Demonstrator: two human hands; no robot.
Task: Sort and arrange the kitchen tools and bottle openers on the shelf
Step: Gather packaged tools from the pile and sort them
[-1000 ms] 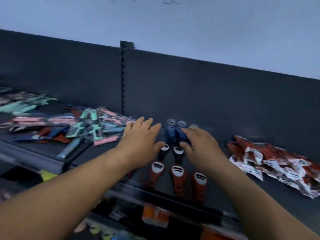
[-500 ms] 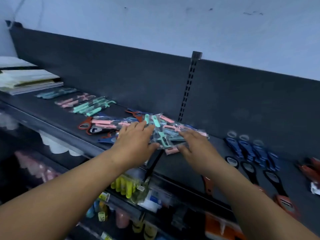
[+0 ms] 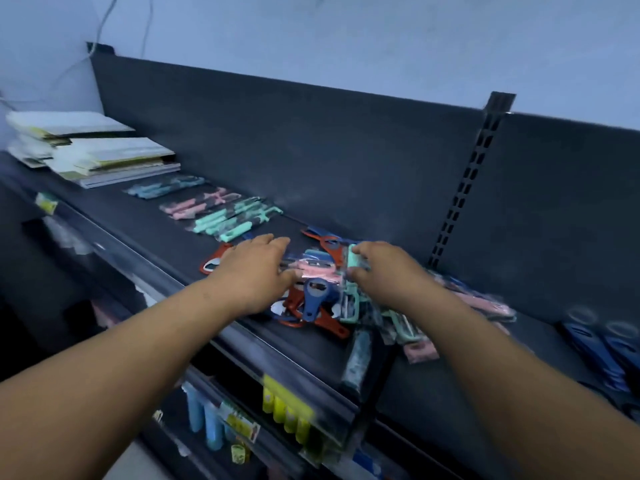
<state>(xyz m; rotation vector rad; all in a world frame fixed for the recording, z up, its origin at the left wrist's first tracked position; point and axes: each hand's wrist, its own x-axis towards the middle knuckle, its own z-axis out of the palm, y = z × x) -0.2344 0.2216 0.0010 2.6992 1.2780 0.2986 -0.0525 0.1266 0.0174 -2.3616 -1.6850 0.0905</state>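
A mixed pile of packaged kitchen tools point(image 3: 320, 271) lies on the dark shelf point(image 3: 145, 230). Pink and mint pieces, a blue bottle opener point(image 3: 316, 296) and red bottle openers point(image 3: 294, 306) are tangled in it. My left hand point(image 3: 254, 275) rests flat on the pile's left side with straight fingers. My right hand point(image 3: 384, 275) pinches a mint green packaged tool point(image 3: 354, 260) at the pile's right side. Another red opener point(image 3: 213, 264) pokes out left of my left hand. Sorted rows lie further left: blue tools point(image 3: 166, 187), pink tools point(image 3: 197, 204), mint tools point(image 3: 235, 220).
A stack of books and papers point(image 3: 97, 154) sits at the shelf's far left. Blue bottle openers point(image 3: 606, 344) lie at the right edge. A slotted upright point(image 3: 464, 181) divides the back panel. Below the shelf edge stand yellow bottles point(image 3: 284, 407) and blue bottles point(image 3: 204, 420).
The view swung left, away from the rows of bottle openers. Both hands moved onto the mixed pile, and my right hand took hold of a mint tool.
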